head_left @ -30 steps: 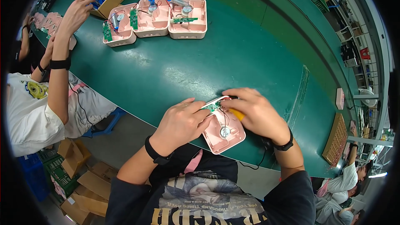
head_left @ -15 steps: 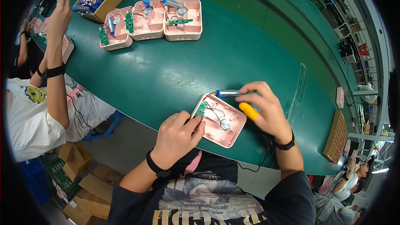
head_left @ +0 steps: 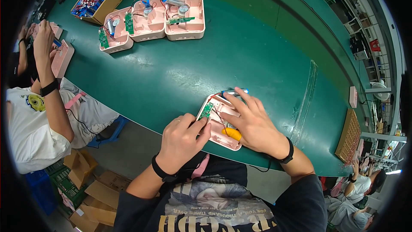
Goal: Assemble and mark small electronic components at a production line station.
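A pale pink plastic housing [head_left: 216, 140] lies at the table's near edge in front of me. At its left side, the fingertips of my left hand [head_left: 183, 138] pinch the lower end of a small green circuit board [head_left: 207, 110]. Spread over the right part of the housing is my right hand [head_left: 257, 127], its thumb in a yellow finger cot [head_left: 231, 134] pointing inward. Its fingers hide most of the round metal part inside. Beyond the far rim lies a blue-wrapped cylindrical battery [head_left: 243, 90] on a red wire, partly behind the right fingers.
Three similar pink housings [head_left: 185, 31] with boards and batteries stand at the far left, beside a cardboard box [head_left: 112, 5] of blue wired parts. A co-worker [head_left: 38, 116] handles another housing [head_left: 62, 60] on the left. A brown slotted tray [head_left: 346, 137] sits at the right edge.
My right hand has moved left from beside the battery to over the housing. The battery has shifted slightly toward the far side. My left hand stays at the board. The co-worker's raised hand has come down.
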Demonstrator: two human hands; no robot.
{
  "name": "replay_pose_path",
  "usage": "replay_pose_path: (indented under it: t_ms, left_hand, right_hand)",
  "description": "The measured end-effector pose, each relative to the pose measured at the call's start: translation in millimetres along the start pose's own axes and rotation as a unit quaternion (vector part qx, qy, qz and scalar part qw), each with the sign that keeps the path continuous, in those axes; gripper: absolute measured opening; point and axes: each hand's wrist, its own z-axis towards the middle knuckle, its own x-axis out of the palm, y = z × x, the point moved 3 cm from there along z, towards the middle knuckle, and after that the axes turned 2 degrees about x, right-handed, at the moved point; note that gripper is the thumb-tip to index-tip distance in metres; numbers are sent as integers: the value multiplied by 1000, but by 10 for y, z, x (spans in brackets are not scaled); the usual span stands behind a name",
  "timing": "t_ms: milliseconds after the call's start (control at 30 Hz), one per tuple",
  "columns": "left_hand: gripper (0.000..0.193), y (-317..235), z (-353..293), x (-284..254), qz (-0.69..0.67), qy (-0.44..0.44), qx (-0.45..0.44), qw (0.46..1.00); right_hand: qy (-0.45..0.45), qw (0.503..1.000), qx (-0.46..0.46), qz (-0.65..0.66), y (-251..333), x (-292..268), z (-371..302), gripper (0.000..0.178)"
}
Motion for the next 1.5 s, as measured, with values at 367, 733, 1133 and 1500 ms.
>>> replay_pose_path:
  t_ms: [367,733,1133,1500]
  left_hand:
    - [14,-23,17,14,-2,1,0,1000]
    - [8,58,-30,-55,-72,-3,-89,993]
    - [8,69,-26,-57,-84,-1,-105,991]
    - [10,30,-13,-72,-73,7,-95,993]
  right_hand:
    - [3,996,31,79,-37,1,-39,36]
    - [-25,865,215,453,-493,113,-441,42]
    - [111,789,233,557,-554,394,-379,25]
    - [145,889,228,369,-644,161,-295,13]
